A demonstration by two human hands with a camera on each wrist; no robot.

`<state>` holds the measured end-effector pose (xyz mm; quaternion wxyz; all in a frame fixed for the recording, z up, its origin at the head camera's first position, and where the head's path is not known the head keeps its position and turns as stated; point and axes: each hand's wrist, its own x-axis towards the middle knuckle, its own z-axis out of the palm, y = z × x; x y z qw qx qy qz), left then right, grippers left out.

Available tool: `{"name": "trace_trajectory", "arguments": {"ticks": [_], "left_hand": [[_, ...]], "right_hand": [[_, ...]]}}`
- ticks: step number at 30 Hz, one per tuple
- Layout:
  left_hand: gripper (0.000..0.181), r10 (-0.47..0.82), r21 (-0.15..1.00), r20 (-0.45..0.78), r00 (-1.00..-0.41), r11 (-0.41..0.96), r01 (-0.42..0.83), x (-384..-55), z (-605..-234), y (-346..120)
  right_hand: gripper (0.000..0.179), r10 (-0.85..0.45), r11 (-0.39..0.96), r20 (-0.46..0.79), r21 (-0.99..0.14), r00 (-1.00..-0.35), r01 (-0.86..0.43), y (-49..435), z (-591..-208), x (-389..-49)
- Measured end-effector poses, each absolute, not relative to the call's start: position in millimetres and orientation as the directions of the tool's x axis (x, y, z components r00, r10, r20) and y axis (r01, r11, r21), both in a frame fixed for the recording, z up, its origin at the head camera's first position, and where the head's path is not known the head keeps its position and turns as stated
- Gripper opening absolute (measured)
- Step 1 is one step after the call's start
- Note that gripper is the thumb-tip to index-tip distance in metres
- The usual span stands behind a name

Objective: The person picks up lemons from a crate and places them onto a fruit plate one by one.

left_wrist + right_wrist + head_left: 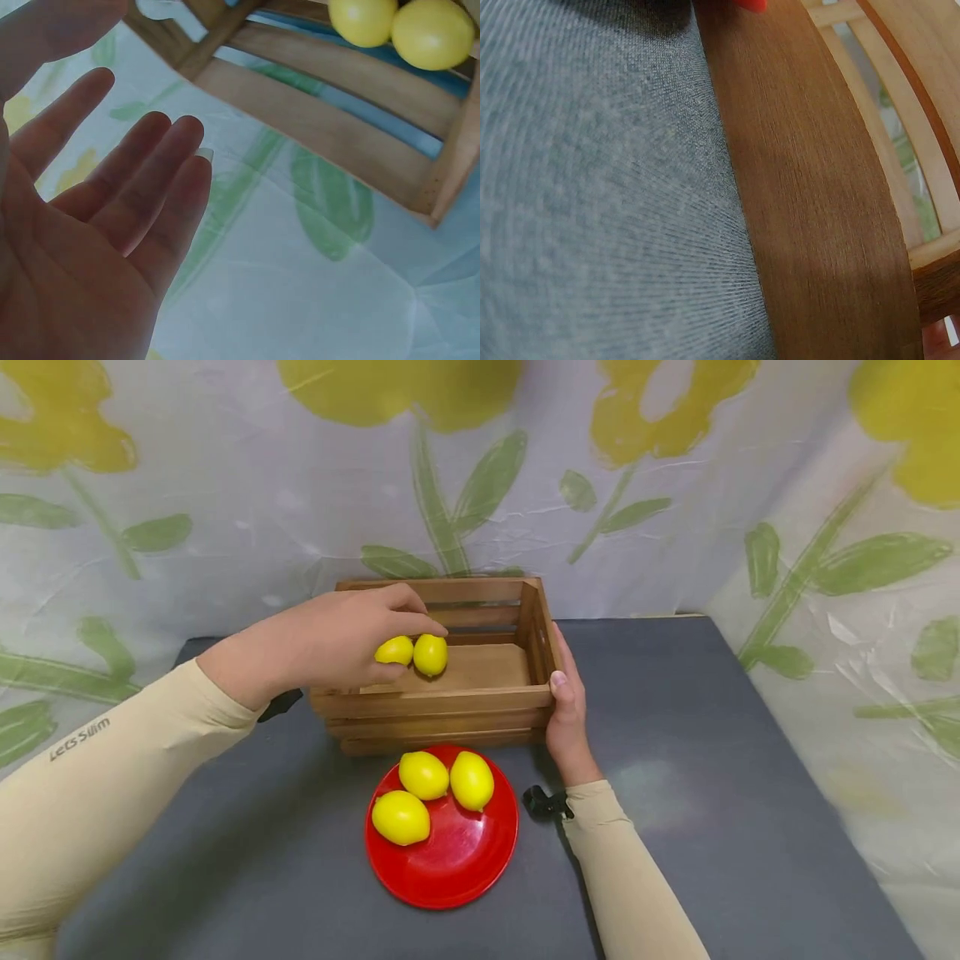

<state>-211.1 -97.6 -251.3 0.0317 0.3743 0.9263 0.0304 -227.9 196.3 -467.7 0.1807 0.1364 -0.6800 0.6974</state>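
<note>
My left hand [341, 635] hovers over the left part of a slatted wooden crate [442, 706]. Its fingers are loosely bent, and the left wrist view shows the palm [82, 277] with nothing in it. Beneath that hand, two yellow lemons [431, 655] lie side by side on the crate's floor, one partly covered by the hand in the head view. At the crate's front right corner, my right hand [570, 718] grips the side wall, thumb on the corner and fingers along the outside. The right wrist view shows mainly a crate slat [817, 187], with fingers barely visible at the lower right.
In front of the crate stands a red plate [465, 868] bearing three more lemons [401, 817]. Both sit on a dark grey table [675, 760]. Close behind hangs a pale curtain [247, 552] painted with yellow flowers. Dark straps circle both wrists.
</note>
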Motion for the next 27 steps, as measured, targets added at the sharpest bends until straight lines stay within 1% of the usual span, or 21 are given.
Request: {"name": "trace_trajectory", "arguments": {"ticks": [6,15,23,27], "left_hand": [[0.055,0.673,0.046,-0.129,-0.729,0.738,0.673,-240,-261,-93],[0.054,0.682,-0.042,-0.228,-0.695,0.706,0.707,-281,-278,-74],[0.051,0.646,-0.071,-0.321,-0.692,0.712,0.698,-301,-300,-59],[0.053,0.654,-0.078,-0.335,-0.678,0.698,0.712,-306,-310,-56]], "right_hand": [[0.073,0.069,0.0,0.43,-0.902,-0.9,-0.431,197,-468,-229],[0.074,0.064,0.021,0.439,-0.898,-0.896,-0.439,197,-470,-230],[0.072,0.066,0.037,0.435,-0.9,-0.898,-0.434,197,-471,-228],[0.072,0.064,0.049,0.431,-0.902,-0.9,-0.428,197,-469,-228]]}}
